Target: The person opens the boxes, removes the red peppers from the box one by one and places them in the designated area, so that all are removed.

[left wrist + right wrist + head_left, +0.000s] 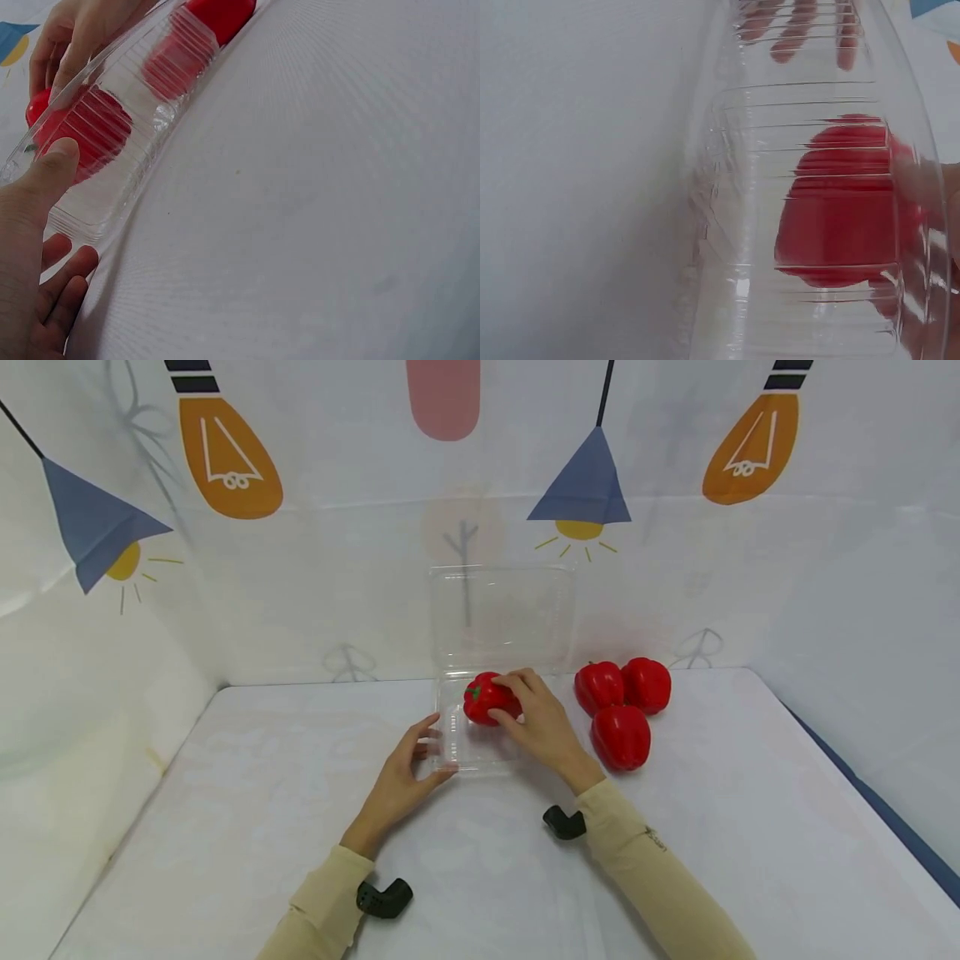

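In the head view my right hand grips a red bell pepper between thumb and fingers, inside the clear plastic clamshell box. The pepper's green stem points left. The box's lid stands raised against the backdrop. My left hand touches the box's front left corner, thumb at the front edge and fingers along the left side. In the left wrist view that thumb lies against the ribbed wall. Through the wall in the right wrist view show the pepper and left fingertips.
Three more red bell peppers sit in a cluster on the white table, just right of the box. A white backdrop printed with lamps and bulbs rises behind the table. A dark wrist device hangs at the left cuff.
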A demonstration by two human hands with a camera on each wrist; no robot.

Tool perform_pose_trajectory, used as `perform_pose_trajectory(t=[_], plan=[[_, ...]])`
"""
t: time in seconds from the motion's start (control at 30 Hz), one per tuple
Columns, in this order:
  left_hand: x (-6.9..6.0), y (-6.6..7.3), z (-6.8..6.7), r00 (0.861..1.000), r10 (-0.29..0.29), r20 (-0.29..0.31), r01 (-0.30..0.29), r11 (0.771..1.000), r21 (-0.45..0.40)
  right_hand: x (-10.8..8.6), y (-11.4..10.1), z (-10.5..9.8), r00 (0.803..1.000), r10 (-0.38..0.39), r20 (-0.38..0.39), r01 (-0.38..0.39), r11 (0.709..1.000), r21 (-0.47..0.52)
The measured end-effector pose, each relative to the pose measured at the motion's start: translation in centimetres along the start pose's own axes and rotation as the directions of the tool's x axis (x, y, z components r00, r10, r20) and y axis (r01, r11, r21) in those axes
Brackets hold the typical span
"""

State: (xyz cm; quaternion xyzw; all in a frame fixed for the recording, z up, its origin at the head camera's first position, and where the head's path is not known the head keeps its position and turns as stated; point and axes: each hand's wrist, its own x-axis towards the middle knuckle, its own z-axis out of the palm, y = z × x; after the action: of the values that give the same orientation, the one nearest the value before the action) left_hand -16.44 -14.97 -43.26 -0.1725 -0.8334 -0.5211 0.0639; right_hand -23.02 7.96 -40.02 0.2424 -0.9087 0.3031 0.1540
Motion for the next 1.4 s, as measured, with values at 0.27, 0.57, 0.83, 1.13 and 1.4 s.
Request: perform_pose_trajectory(t=[0.27, 0.57, 0.83, 1.13, 1.4], plan=[[0.0, 0.1, 0.0, 1.000, 0.001, 0.008, -0.001, 1.000, 0.019, -0.7, 0.2, -1.3, 0.997, 0.011, -0.074, -0.007, 0.999, 0.050], [0.0, 0.1, -0.1, 1.000, 0.007, 0.003, -0.007, 1.000, 0.011, -1.1, 0.4, -2.3, 0.994, 0.046, -0.095, -0.037, 0.995, 0.093], [0.0, 0.1, 0.0, 1.000, 0.001, 0.001, -0.001, 1.000, 0.011, -1.7, 0.9, -3.3, 0.990, 0.047, -0.132, -0.031, 0.993, 0.117], [0.0, 0.0, 0.0, 1.000, 0.014, -0.008, -0.014, 1.000, 0.009, -2.2, 2.0, -4.8, 0.977, 0.031, -0.213, -0.003, 0.991, 0.131], [0.1, -0.5, 0.2, 0.999, 0.036, -0.021, -0.036, 0.999, -0.006, -2.6, 2.1, -6.1, 0.969, 0.064, -0.238, -0.030, 0.989, 0.146]])
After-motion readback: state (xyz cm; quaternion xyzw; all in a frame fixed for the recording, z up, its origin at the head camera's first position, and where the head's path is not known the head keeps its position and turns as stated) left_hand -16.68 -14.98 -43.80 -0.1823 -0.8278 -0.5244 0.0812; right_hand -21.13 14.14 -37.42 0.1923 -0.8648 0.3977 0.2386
